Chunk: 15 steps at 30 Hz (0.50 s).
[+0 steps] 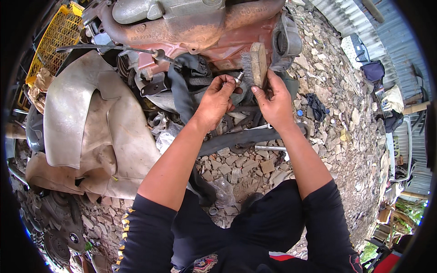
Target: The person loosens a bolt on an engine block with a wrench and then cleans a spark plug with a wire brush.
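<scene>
Head view, lower frame: I see my black-sleeved forearms rising from the bottom edge over rubble ground (255, 170). At centre, my left hand (215, 102) is closed around a small metal fitting (238, 78), pinched at the fingertips. Just beside it, my right hand (274, 101) grips a wooden-backed wire brush (255, 66), its bristles touching the fitting. Under both hands lies a black rubber strip (241, 139). Left of centre, a tan sheet (91, 118) is draped. Along the upper edge sits a rusty engine block (200, 27), with a yellow crate (54, 38) at upper left.
</scene>
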### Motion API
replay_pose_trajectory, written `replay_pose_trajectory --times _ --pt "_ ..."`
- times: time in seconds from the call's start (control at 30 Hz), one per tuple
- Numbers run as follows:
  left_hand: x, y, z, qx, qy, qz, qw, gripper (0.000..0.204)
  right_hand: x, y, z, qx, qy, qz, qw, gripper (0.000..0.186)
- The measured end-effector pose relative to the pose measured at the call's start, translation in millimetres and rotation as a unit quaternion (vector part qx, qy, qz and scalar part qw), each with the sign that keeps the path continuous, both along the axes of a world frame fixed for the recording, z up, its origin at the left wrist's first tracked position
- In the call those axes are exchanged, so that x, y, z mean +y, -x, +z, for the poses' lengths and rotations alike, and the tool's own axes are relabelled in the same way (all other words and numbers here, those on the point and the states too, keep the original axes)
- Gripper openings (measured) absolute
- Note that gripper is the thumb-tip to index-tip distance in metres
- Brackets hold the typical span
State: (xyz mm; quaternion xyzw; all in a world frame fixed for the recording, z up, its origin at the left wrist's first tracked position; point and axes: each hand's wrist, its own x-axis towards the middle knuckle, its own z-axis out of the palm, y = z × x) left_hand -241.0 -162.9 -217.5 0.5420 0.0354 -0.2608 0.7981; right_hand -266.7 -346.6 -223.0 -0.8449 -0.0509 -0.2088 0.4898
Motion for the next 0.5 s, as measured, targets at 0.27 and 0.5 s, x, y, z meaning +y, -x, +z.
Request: replay_pose_trajectory --times 0.27,0.5 --pt "-9.6 -0.2 -9.5 -0.034 -0.102 0.038 0.994 0.031 1.5 1.8 14.4 -0.027 0.037 -0.048 0.998 0.051" --pt "-10.4 1.4 -7.2 -0.042 -0.129 0.082 0.987 0.035 16.6 6.2 17.3 -0.047 0.16 -0.023 0.986 0.047"
